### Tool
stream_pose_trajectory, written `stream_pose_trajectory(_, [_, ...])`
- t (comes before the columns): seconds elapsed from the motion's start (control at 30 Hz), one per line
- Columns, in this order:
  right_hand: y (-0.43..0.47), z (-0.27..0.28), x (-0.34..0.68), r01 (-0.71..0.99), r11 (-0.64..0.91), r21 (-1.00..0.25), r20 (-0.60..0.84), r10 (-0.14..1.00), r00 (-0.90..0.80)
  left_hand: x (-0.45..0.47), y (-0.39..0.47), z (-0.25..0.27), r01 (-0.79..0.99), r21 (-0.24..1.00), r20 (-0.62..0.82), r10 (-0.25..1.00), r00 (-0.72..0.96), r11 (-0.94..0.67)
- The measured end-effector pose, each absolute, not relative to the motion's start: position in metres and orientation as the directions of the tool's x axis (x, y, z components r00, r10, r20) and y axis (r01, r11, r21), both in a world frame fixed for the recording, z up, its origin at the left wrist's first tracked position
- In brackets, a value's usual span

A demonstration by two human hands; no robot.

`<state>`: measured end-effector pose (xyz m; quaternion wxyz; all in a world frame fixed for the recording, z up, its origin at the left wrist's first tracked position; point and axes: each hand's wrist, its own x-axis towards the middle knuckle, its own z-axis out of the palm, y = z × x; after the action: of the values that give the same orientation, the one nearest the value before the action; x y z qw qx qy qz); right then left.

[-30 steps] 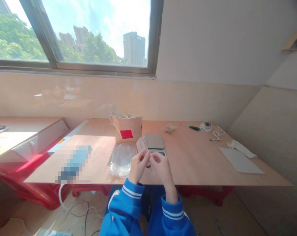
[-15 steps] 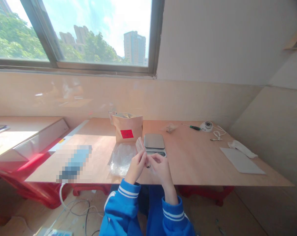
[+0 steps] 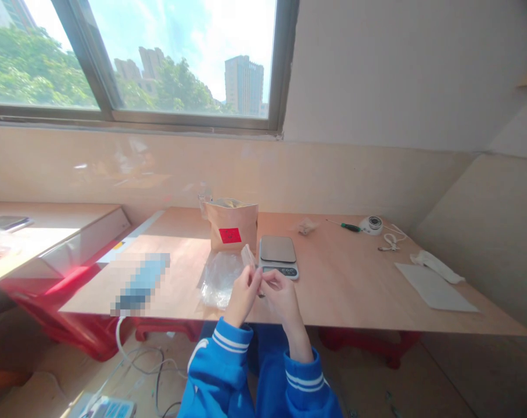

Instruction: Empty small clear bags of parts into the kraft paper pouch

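My left hand [image 3: 244, 291] and my right hand [image 3: 282, 297] meet at the fingertips above the table's front edge. Between them they pinch a small clear plastic bag [image 3: 247, 255], whose top sticks up past my left fingers. Something small and dark shows under the fingertips, too little to name. Just beyond my right hand sits a kitchen scale [image 3: 278, 249] with a bare metal plate. Left of my hands lies a pile of clear plastic bags [image 3: 219, 277]. Behind the pile stands an open brown paper pouch [image 3: 232, 225] with a red label.
A blurred-out blue device [image 3: 143, 283] with a white cable lies on the left. Further right are a small packet [image 3: 305, 226], a green screwdriver [image 3: 350, 227], a white dome camera [image 3: 372, 225], and a white sheet [image 3: 435, 288] with a white cloth [image 3: 437, 267].
The whole view has shifted slightly, so things appear further right. Both hands stay together on the small bag. At far left, part of another person's hand has come into view on the neighbouring table.
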<state>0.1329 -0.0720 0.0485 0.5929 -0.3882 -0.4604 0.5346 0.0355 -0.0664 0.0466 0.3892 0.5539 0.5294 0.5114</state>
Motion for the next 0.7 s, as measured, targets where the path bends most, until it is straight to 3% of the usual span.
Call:
stream_pose_trajectory(0.17, [-0.07,0.043,0.13,-0.28,0.114,-0.953,0.123,0.992,-0.015,0.028,-0.07,0.049,0.205,0.965,0.156,0.987,0.043,-0.161])
stream_pose_trajectory(0.43, [-0.078,0.051,0.134,-0.339,0.071,-0.938,0.066,0.998,0.024,0.029,-0.074,0.052,0.197,0.96,0.184,0.978,0.097,-0.2])
stream_pose_trajectory(0.57, [-0.077,0.048,0.138,-0.302,0.125,-0.945,0.047,0.966,0.252,0.038,-0.076,0.055,0.228,0.959,0.173,0.985,0.012,-0.171])
stream_pose_trajectory(0.7, [-0.069,0.036,0.168,-0.22,0.205,-0.954,0.027,0.788,0.615,0.036,-0.077,0.052,0.237,0.96,0.196,0.964,-0.178,-0.151])
